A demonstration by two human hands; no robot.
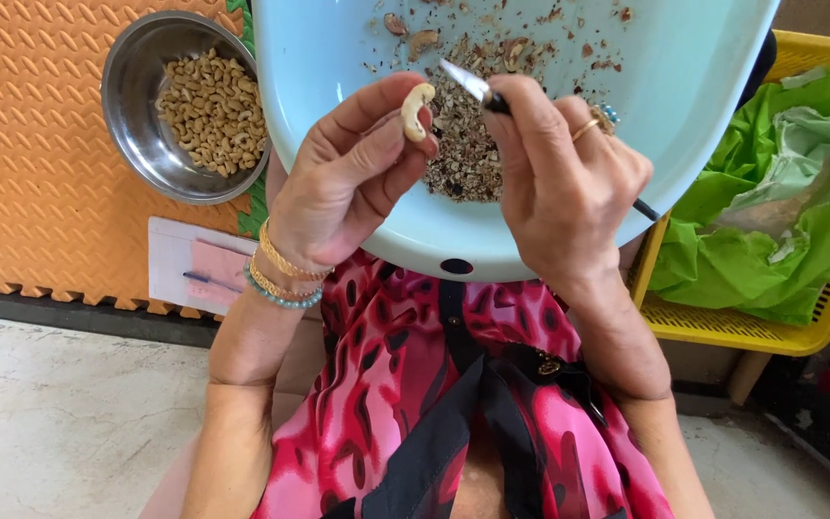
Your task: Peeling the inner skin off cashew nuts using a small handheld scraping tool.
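Two hands work over a pale blue plastic basin (357,58) of brown husk scraps; the left hand (353,178) pinches a curved pale cashew kernel (416,109) between thumb and fingertips; the right hand (559,183) clamps a small black-handled knife (477,88), its blade just beside the kernel; a round steel bowl (127,86) of peeled cashews sits nearby on an orange foam mat (31,192).

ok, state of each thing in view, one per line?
left hand: grip closed on a cashew
cashew: pale, peeled, pinched at the fingertips
right hand: grip closed on a small knife
small knife: blade pointing at the cashew
light blue basin: on the lap, holds skin scraps
steel bowl: on the orange mat, part full of peeled cashews
yellow basket: lined with green plastic
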